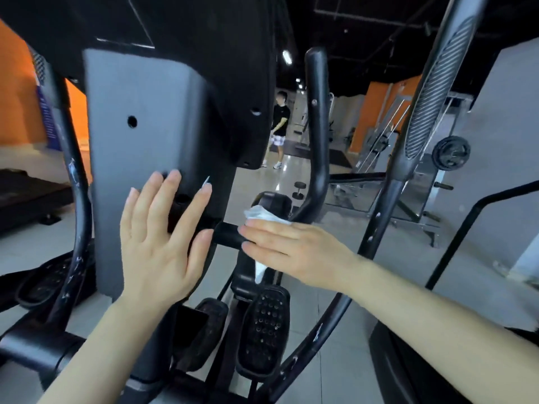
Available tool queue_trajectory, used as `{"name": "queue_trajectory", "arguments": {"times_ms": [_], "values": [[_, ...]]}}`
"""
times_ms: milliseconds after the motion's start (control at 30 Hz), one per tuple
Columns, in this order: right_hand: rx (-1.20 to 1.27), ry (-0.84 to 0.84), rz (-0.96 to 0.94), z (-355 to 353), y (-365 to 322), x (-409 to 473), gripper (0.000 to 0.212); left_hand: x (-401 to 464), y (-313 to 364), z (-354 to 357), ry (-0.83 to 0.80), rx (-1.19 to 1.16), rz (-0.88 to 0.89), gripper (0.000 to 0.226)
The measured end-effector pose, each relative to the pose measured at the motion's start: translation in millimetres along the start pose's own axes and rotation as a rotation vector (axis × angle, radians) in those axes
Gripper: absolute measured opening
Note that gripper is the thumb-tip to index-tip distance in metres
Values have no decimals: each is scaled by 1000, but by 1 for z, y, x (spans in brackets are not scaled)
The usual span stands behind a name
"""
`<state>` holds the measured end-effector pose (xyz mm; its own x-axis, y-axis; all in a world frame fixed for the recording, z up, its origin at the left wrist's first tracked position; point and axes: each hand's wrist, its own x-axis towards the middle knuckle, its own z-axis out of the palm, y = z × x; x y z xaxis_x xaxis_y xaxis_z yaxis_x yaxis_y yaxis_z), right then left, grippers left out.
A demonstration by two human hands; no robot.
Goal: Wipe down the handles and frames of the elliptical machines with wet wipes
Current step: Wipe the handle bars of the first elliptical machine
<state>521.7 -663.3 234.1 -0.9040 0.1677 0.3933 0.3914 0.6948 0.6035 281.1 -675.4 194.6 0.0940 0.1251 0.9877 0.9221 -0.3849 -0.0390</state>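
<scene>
pressing flat against the grey column cover (140,158) of the elliptical machine, your left hand (159,240) has its fingers straight and spread, palm on the panel, holding nothing. your thumb lies just beside the inner end of the short black crossbar (229,234) that sticks out from the column to the right.

your right hand (294,252) lies over that crossbar with its fingers straight and together, pointing left, and presses the white wet wipe (264,215) down onto the bar. the wipe is bunched under your palm; one crumpled edge shows above your fingers, and a tail of it hangs below your hand, in front of the machine's dark centre post. whether your thumb curls under the bar you cannot tell, since your hand hides it.

just beyond the wipe, the black curved handle (318,135) rises from the outer end of the crossbar. further right stands a long moving arm with a ribbed grip (431,91). below your hands sit two black studded foot pedals (267,330). on the left, another curved black bar (74,199) shows scuffed white marks.

in the background a person (280,126) in a black top stands on the shiny floor, with a dumbbell (299,191) and a weight plate (450,153) on a rack to the right.
</scene>
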Motion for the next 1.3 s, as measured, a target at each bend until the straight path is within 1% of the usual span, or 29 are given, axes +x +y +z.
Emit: {"name": "queue_trajectory", "arguments": {"times_ms": [100,167,200,233,300,333,400,433,467,500,533,600,667,700,733,800,900,933,1000,1100,1167,1200,1233,1267,1300], "values": [[-81,39,44,-21,35,-9,37,35,6,5,35,35,79,45],[-217,61,95,-40,71,-6,41,59,18,12,52,56,133,47],[-282,95,151,-49,91,0,41,69,24,15,46,70,158,47],[-307,142,254,-60,112,9,42,78,28,18,33,92,174,48],[-294,268,472,-79,147,32,47,88,31,22,-9,166,169,49],[-276,304,541,-85,161,43,49,90,31,22,-29,198,161,49],[-234,353,626,-81,181,59,48,88,30,21,-53,232,163,49],[-207,349,658,-76,185,62,44,87,29,20,-62,238,168,50],[-158,339,731,-70,183,61,40,87,28,20,-70,241,169,50],[-151,327,752,-62,179,58,37,87,27,19,-76,245,169,50],[-121,337,764,-54,176,54,38,87,27,19,-83,250,169,50],[-84,326,745,-43,167,44,40,87,29,20,-90,263,167,51],[23,418,785,-32,165,33,42,87,31,21,-82,265,149,51],[37,457,791,-28,163,29,44,87,32,21,-73,259,138,50],[39,456,787,-22,159,22,42,87,32,21,-64,255,129,50],[74,405,788,-10,149,3,35,87,33,21,-56,256,120,50],[5,283,783,10,133,-26,52,84,39,23,-46,247,112,50],[-42,272,756,12,127,-32,52,81,42,25,-54,233,113,50],[-54,307,716,9,120,-34,43,74,48,28,-89,214,124,51],[87,499,721,-18,128,-13,48,64,57,31,-149,207,116,53],[57,599,613,-37,147,13,47,61,59,30,-179,206,95,54],[3,604,543,-45,157,28,48,61,60,29,-191,202,80,54],[-66,578,475,-49,168,39,50,60,61,26,-199,197,64,54],[-136,505,413,-50,176,47,54,59,61,24,-206,189,46,54],[-188,378,352,-49,181,48,56,56,61,22,-212,172,23,53]]}}
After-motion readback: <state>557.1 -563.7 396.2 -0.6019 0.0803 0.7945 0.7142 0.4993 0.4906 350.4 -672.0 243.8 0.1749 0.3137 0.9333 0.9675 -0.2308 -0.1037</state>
